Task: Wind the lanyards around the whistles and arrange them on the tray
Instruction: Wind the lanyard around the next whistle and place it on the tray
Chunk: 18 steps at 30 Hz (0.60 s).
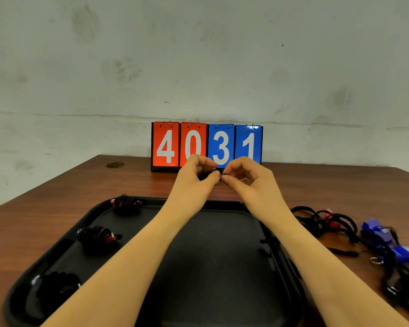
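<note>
Whistle [207, 177] sits pinched between left hand [195, 175] and right hand [248, 178], both grips clamped on it.

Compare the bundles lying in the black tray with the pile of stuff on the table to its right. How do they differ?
The three wound whistle bundles are compact, each black lanyard wrapped tightly; the loose pile of whistles trails tangled black cords. The bundles lie apart in a column along the left side of the black plastic tray; the pile lies heaped on the brown wooden table. Blue whistles show only in the pile. Both have black cords and red parts.
</note>
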Each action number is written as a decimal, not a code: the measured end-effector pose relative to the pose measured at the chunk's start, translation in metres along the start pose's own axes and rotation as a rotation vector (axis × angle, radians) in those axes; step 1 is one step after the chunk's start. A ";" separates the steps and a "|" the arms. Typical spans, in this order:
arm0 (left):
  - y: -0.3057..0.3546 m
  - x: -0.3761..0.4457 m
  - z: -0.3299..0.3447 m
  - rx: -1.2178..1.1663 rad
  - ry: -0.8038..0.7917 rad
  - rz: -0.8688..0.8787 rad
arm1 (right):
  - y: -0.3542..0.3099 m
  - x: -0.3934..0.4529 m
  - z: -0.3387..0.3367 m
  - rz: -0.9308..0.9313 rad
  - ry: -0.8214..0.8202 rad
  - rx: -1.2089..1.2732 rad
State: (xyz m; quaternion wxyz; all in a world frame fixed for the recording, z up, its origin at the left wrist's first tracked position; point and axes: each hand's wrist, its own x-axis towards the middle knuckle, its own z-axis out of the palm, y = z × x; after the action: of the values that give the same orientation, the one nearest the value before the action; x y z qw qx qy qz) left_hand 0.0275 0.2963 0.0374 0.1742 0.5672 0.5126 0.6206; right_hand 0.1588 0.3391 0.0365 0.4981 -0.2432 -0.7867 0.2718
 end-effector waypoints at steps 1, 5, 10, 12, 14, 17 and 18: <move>0.000 0.000 0.000 0.009 0.005 0.009 | 0.000 0.000 0.000 0.030 0.008 0.051; -0.001 0.000 0.000 0.077 0.008 0.076 | 0.000 0.000 0.002 0.126 0.055 0.160; -0.004 -0.005 0.000 0.220 -0.074 0.138 | 0.002 0.000 0.004 0.083 0.106 -0.043; -0.006 -0.004 0.000 0.280 -0.054 0.150 | 0.002 -0.001 0.004 0.058 0.123 -0.123; -0.007 -0.001 -0.001 0.354 -0.008 0.148 | 0.003 -0.001 0.004 0.040 0.134 -0.183; -0.009 0.002 -0.003 0.470 0.012 0.139 | 0.005 0.000 0.007 0.026 0.122 -0.278; -0.009 0.002 -0.003 0.493 0.012 0.141 | 0.005 0.000 0.008 0.025 0.117 -0.302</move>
State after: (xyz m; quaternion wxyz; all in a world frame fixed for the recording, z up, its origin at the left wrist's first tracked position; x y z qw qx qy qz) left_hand 0.0205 0.3000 0.0311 -0.0163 0.6232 0.6086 0.4908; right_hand 0.1520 0.3416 0.0308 0.4973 -0.3404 -0.7853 0.1419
